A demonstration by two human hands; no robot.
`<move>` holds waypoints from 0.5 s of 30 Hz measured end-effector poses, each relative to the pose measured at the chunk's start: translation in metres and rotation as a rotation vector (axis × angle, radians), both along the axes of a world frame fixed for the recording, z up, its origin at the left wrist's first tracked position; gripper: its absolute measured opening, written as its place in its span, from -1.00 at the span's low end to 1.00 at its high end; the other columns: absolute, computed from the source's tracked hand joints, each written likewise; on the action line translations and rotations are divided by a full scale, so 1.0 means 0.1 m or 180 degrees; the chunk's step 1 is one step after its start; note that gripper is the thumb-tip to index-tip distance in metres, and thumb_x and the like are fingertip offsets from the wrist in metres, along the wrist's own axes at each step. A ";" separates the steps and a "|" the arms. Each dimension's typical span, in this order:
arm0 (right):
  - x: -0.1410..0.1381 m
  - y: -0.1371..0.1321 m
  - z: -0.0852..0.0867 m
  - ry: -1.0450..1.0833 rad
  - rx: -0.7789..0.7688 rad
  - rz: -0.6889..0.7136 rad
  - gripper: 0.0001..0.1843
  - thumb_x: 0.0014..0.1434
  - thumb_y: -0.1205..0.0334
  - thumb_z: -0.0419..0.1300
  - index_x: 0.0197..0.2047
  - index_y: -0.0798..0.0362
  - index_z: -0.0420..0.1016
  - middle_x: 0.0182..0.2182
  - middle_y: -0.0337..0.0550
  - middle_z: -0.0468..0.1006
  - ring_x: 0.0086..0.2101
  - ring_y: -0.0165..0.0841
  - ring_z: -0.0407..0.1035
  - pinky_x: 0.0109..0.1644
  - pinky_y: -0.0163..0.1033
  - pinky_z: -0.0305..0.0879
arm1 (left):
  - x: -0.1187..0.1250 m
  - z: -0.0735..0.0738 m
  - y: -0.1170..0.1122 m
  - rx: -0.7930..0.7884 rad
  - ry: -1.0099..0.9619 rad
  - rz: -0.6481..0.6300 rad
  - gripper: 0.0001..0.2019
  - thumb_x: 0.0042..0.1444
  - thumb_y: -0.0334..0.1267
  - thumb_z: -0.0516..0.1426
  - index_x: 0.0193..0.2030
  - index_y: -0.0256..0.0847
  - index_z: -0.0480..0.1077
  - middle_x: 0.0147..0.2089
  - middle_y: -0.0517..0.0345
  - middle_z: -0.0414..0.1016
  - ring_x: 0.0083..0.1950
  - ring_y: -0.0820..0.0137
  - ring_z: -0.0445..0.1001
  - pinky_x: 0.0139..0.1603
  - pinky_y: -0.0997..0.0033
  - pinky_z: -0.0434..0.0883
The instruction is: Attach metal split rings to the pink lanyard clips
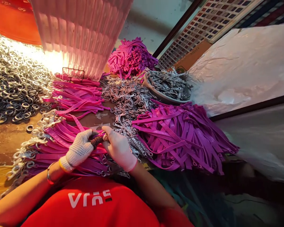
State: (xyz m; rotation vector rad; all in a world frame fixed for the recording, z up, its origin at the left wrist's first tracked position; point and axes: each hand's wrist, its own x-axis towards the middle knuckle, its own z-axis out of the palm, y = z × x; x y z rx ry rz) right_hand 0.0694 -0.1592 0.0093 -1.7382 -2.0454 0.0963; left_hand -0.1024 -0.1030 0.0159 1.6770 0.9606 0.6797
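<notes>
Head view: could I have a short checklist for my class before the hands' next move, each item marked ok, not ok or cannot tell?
1. Left hand gloved: ok.
2. Right hand gloved: ok.
3. Magenta strap between the hands: ok, partly visible.
4. That strap's end fully visible: cannot tell, gloved fingers block it.
5. Space beneath the hands unobstructed: not ok, other straps lie there.
6. Metal fittings nearby: ok, heaped just beyond the hands.

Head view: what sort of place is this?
Probably a small workshop or assembly bench, judging by the heaped pink straps, the large pile of metal rings and the many metal clips on the worktop.
</notes>
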 end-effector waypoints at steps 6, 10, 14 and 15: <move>-0.04 -0.03 -0.07 -0.0021 0.0201 0.0070 -0.65 0.22 0.38 0.14 0.08 0.11 0.40 -0.37 -0.19 0.62 -0.36 -0.33 0.52 -0.29 -0.30 0.28 | 0.02 -0.25 -0.17 0.0258 -0.0071 0.0359 -0.76 0.25 -0.13 0.13 -0.22 -0.27 0.51 -0.32 0.11 0.55 -0.31 0.37 0.44 -0.25 0.42 0.37; -0.04 -0.02 -0.11 -0.0227 0.0350 0.0314 -0.76 0.24 0.34 0.09 -0.02 0.11 0.39 -0.49 -0.27 0.54 -0.49 -0.37 0.43 -0.39 -0.29 0.16 | 0.02 -0.35 -0.20 0.0286 -0.0124 0.0357 -0.77 0.25 -0.14 0.12 -0.27 -0.26 0.47 -0.33 0.07 0.55 -0.33 0.36 0.45 -0.25 0.39 0.40; -0.06 0.01 -0.07 -0.0641 0.0158 0.0414 -0.85 0.30 0.30 0.05 -0.10 0.10 0.39 -0.53 -0.26 0.52 -0.54 -0.38 0.37 -0.45 -0.26 0.03 | 0.01 -0.38 -0.19 0.0355 -0.0138 0.0366 -0.83 0.22 -0.25 0.10 -0.25 -0.27 0.48 -0.33 0.07 0.55 -0.32 0.35 0.47 -0.26 0.39 0.39; -0.07 0.01 -0.04 -0.0761 0.0086 0.0415 -0.84 0.32 0.28 0.04 -0.10 0.11 0.40 -0.54 -0.25 0.52 -0.55 -0.37 0.37 -0.45 -0.24 0.00 | 0.01 -0.37 -0.19 0.0357 -0.0159 0.0363 -0.83 0.22 -0.27 0.10 -0.23 -0.28 0.49 -0.33 0.08 0.55 -0.32 0.35 0.47 -0.26 0.39 0.39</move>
